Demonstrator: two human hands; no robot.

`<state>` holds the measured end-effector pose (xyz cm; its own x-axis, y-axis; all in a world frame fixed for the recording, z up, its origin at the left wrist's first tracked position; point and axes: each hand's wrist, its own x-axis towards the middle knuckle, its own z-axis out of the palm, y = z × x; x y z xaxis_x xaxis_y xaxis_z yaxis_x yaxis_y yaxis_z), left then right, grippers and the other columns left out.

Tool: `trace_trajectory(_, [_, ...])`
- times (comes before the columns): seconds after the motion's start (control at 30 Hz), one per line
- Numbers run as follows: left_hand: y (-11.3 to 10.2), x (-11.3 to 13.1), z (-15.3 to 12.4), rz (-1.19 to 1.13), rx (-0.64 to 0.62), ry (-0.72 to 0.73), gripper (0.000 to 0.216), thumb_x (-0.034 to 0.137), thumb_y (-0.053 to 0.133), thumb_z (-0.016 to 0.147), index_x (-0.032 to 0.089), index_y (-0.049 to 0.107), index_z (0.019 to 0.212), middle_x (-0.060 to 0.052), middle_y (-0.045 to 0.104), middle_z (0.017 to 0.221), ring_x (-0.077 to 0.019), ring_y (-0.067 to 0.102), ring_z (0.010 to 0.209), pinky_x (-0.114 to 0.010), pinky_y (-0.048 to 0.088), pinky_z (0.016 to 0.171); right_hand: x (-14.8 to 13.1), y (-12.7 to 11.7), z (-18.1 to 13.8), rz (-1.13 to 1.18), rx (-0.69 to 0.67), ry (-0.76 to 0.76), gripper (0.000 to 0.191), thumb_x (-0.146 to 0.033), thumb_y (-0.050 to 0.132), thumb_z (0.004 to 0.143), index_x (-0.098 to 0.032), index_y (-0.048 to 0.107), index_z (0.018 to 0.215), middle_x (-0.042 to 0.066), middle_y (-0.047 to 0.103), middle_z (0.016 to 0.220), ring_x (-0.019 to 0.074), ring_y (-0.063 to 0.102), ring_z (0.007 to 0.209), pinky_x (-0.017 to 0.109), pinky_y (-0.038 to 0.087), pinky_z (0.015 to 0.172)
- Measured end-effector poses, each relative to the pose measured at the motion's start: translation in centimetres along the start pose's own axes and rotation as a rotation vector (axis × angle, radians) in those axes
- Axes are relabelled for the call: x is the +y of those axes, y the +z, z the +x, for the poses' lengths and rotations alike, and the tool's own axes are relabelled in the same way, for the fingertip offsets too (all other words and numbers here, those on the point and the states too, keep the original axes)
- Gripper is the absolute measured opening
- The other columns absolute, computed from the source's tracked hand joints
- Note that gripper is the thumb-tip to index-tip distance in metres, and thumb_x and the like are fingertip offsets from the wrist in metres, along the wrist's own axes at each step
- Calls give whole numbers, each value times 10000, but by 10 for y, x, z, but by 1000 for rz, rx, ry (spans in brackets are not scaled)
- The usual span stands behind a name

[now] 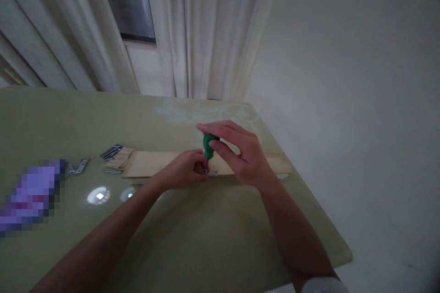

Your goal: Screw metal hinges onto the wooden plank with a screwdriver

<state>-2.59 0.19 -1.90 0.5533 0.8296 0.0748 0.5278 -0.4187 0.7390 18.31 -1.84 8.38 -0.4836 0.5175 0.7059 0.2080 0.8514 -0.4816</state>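
Note:
My right hand point(240, 153) grips a green-handled screwdriver point(208, 145) from above, fingers around and over the handle. The screwdriver stands nearly upright, its shaft pointing down at a small metal hinge point(213, 173) on the near edge of a long pale wooden board point(147, 163). Beside the tip, my left hand point(187, 167) has its thumb and fingers closed in around the hinge at the board's edge. Whether a screw sits under the tip is too small to make out. The board lies flat across the table.
Several dark metal rods or screws point(112, 151) lie at the board's left end by small wooden pieces point(118, 159). Further left are loose metal hinges point(81, 165) and a blurred purple item point(34, 190). The glossy green table point(206, 238) ends at a pale wall point(360, 100) on the right.

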Motion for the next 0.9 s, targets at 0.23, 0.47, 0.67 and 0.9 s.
trace_trajectory(0.23, [-1,0,0,-4,-11,12,188,321,798,819,175,678,824,8,591,746,-149,494,679,-275,323,615,-1,-1,0,-45,-27,-10,400,-274,605,1095,-334,685,1482,62,715,1402,211,678,1287,409,557,1136])
trace_trajectory(0.47, [-3,3,1,-17,-15,-1,160,300,791,803,181,686,825,5,603,745,-157,511,680,-274,346,619,1,-6,-2,-322,38,-30,412,-356,634,1081,-296,683,1485,82,686,1146,231,661,1078,415,589,977])
trace_trajectory(0.67, [-3,5,1,18,-16,-6,137,277,814,785,185,727,838,0,616,757,-167,534,697,-281,378,650,-13,-22,-3,-393,-61,25,269,-313,650,1080,-237,733,1324,69,703,1051,217,688,977,362,592,887])
trace_trajectory(0.9, [-4,5,1,-1,0,15,158,272,820,774,182,711,845,-19,649,872,-173,573,758,-283,415,686,-5,-11,-2,-217,-94,-8,482,-245,540,1121,-270,526,1602,109,667,1503,235,636,1377,440,531,1162])
